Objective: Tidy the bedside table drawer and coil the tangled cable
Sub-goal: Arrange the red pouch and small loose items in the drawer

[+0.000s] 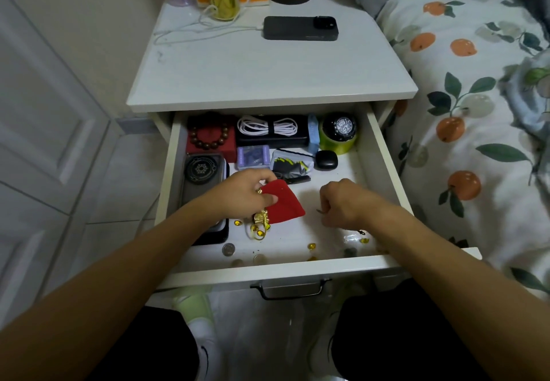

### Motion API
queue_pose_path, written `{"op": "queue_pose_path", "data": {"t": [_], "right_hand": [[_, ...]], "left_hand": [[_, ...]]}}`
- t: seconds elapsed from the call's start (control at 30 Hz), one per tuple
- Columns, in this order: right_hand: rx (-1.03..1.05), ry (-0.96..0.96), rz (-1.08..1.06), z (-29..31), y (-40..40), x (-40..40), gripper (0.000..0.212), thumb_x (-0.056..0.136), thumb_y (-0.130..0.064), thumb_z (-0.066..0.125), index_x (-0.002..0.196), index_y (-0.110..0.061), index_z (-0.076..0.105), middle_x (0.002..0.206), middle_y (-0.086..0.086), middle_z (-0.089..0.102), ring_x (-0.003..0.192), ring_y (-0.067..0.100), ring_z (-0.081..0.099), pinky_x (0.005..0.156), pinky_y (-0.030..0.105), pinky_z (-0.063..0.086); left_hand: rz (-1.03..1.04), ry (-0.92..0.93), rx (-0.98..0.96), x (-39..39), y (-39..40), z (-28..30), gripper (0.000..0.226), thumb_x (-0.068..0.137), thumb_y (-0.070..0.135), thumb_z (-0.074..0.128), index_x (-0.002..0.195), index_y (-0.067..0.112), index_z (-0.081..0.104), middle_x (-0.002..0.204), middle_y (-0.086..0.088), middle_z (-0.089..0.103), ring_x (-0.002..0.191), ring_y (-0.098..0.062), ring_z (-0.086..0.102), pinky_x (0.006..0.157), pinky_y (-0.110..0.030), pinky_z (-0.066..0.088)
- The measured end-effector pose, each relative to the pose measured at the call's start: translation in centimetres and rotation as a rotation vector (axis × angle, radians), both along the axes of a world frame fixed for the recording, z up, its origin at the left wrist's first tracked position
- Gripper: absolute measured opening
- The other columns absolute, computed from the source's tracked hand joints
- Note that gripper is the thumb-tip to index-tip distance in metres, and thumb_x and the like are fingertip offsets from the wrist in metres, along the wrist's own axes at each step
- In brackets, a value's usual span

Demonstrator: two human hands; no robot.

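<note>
The drawer (384, 154) stands pulled fully out of the bedside table (268, 76). I have both hands inside it, near the front.

My left hand (247, 193) pinches the mouth of a small red pouch (285, 202) that lies on the drawer floor, with a gold drawstring (260, 225) trailing from it toward the front. My right hand (342, 202) is curled, fingers tucked under; something thin and dark shows at the fingertips, but I cannot tell whether it is gripped.

A white cable (268, 127) sits already bundled at the back of the drawer, on a black case (272, 139). A second white cable (190, 27) lies loose on the tabletop, plugged into a phone (300, 28); I judge this to be the tangled one.

Handling notes:
- The pouch is soft cloth and light; hold it at the gathered mouth, not the body, or the contents may spill.
- The yellow beads (311, 245) and coins (228, 250) scattered at the front are small and likely to roll; pick them up singly by pinch.
- The loose cable is limp and springy; take it near the plug.
</note>
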State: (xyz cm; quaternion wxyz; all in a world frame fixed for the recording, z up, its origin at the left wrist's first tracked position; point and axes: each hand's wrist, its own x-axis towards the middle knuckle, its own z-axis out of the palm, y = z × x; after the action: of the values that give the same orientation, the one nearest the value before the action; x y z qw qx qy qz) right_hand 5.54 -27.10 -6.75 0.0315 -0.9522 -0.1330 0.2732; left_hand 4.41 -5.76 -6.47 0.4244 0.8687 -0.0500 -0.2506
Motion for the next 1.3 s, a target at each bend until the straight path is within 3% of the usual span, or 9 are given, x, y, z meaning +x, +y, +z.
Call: {"op": "queue_pose_path", "data": {"t": [0.1, 0.17, 0.3, 0.53, 0.63, 0.73, 0.9, 1.07, 1.3], "right_hand": [[0.092, -0.043, -0.074, -0.5, -0.7, 0.4, 0.019, 0.083, -0.021, 0.059, 0.102, -0.019, 0.059, 0.112, 0.008, 0.061, 0.097, 0.026, 0.059, 0.079, 0.034, 0.052], [0.413, 0.03, -0.278, 0.0, -0.3, 0.5, 0.016, 0.086, -0.014, 0.054, 0.098, -0.02, 0.063, 0.104, 0.007, 0.065, 0.094, 0.027, 0.063, 0.083, 0.038, 0.054], [0.989, 0.277, -0.566, 2.3, 0.4, 0.0, 0.017, 0.095, -0.021, 0.055, 0.101, -0.009, 0.065, 0.094, 0.011, 0.068, 0.085, 0.026, 0.068, 0.074, 0.039, 0.056], [1.073, 0.12, -0.551, 2.6, -0.6, 0.1, 0.013, 0.09, 0.001, 0.063, 0.084, -0.009, 0.057, 0.071, 0.007, 0.064, 0.057, 0.014, 0.063, 0.048, 0.026, 0.052], [1.09, 0.081, -0.558, 2.5, -1.1, 0.2, 0.014, 0.09, 0.001, 0.062, 0.084, -0.012, 0.059, 0.075, 0.006, 0.066, 0.066, 0.018, 0.063, 0.058, 0.028, 0.056], [1.0, 0.003, -0.549, 1.6, -1.0, 0.1, 0.013, 0.089, -0.008, 0.067, 0.084, -0.017, 0.059, 0.082, 0.004, 0.068, 0.074, 0.021, 0.063, 0.073, 0.041, 0.056], [0.855, -0.357, -0.483, 2.3, -0.6, -0.7, 0.02, 0.081, -0.025, 0.075, 0.093, -0.021, 0.059, 0.087, -0.008, 0.064, 0.078, 0.008, 0.062, 0.064, 0.017, 0.046], [1.105, -0.034, -0.412, 2.9, 1.1, -2.0, 0.018, 0.08, -0.033, 0.077, 0.091, -0.02, 0.071, 0.087, 0.0, 0.073, 0.085, 0.016, 0.068, 0.079, 0.037, 0.057], [1.168, 0.078, -0.371, 3.8, 1.9, -2.4, 0.016, 0.087, -0.022, 0.072, 0.097, -0.01, 0.076, 0.085, 0.006, 0.076, 0.084, 0.023, 0.072, 0.075, 0.033, 0.057]], "left_hand": [[-0.025, 0.022, -0.099, 0.0, -0.1, 0.4, 0.015, 0.093, 0.015, 0.063, 0.108, 0.02, 0.062, 0.105, 0.0, 0.07, 0.088, -0.014, 0.071, 0.079, -0.035, 0.06], [-0.044, 0.026, -0.175, -0.1, -0.2, 0.5, 0.021, 0.093, 0.011, 0.063, 0.112, 0.021, 0.062, 0.11, 0.006, 0.068, 0.103, -0.008, 0.066, 0.088, -0.027, 0.056], [-0.045, 0.028, -0.302, 0.0, -0.8, 1.0, 0.037, 0.09, 0.004, 0.065, 0.123, 0.019, 0.058, 0.112, -0.002, 0.068, 0.096, -0.011, 0.07, 0.079, -0.023, 0.056], [-0.055, 0.009, -0.271, 0.6, -0.5, 2.0, 0.036, 0.083, 0.008, 0.074, 0.116, 0.018, 0.064, 0.1, -0.004, 0.074, 0.084, -0.016, 0.072, 0.075, -0.031, 0.057], [0.02, -0.025, -0.198, 0.8, -0.1, 2.1, 0.019, 0.084, 0.013, 0.073, 0.102, 0.02, 0.071, 0.086, -0.008, 0.074, 0.071, -0.009, 0.064, 0.067, -0.027, 0.047], [0.12, -0.039, -0.245, 0.8, 0.2, 2.3, 0.008, 0.083, 0.015, 0.074, 0.091, 0.014, 0.075, 0.084, -0.005, 0.075, 0.08, -0.012, 0.068, 0.081, -0.027, 0.049], [0.244, -0.053, -0.346, 0.7, 0.4, 2.5, 0.006, 0.083, 0.018, 0.074, 0.085, 0.012, 0.074, 0.089, -0.005, 0.074, 0.091, -0.019, 0.069, 0.091, -0.034, 0.052], [0.338, 0.091, -0.591, 0.4, 0.6, 2.9, 0.025, 0.074, 0.021, 0.072, 0.091, 0.003, 0.069, 0.096, -0.015, 0.073, 0.094, -0.027, 0.071, 0.082, -0.034, 0.058], [0.265, 0.113, -0.647, 0.0, 0.0, 3.0, 0.02, 0.077, 0.02, 0.069, 0.089, 0.004, 0.069, 0.094, -0.014, 0.072, 0.089, -0.027, 0.071, 0.076, -0.034, 0.058]]}}
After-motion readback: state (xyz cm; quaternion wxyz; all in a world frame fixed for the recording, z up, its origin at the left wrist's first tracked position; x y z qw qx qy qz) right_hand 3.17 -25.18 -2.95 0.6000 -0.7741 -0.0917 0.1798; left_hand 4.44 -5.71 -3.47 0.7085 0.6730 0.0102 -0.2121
